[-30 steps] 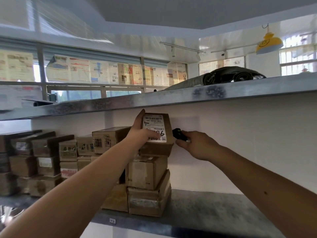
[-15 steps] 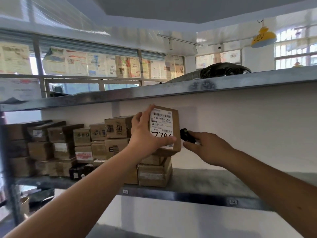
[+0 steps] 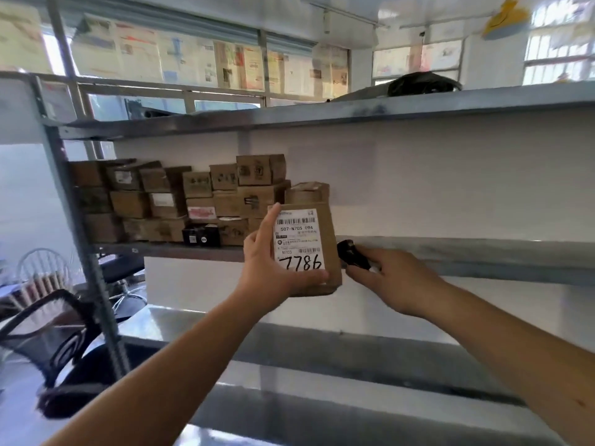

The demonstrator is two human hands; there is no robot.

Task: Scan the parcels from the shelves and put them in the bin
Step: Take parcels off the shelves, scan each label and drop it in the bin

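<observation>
Holding a small cardboard parcel [image 3: 325, 249] off the shelf [image 3: 450, 252], left hand [image 3: 270, 268] grips its edges; looks light and stiff. Right hand [image 3: 396, 281] clutches the scanner [image 3: 352, 254] beside the parcel.

- My left hand [image 3: 273, 268] has carried the parcel [image 3: 330, 249] away from the stacked boxes [image 3: 206, 201] and lower, so it now sits in front of the shelf edge [image 3: 450, 252]; its full label [image 3: 299, 241] now reads, handwritten 7786 included
- My right hand [image 3: 396, 278] has dropped alongside with the black scanner [image 3: 352, 254]
- My view has pulled back and down; a lower shelf [image 3: 322, 346] and a black chair [image 3: 64, 355] have come in
</observation>
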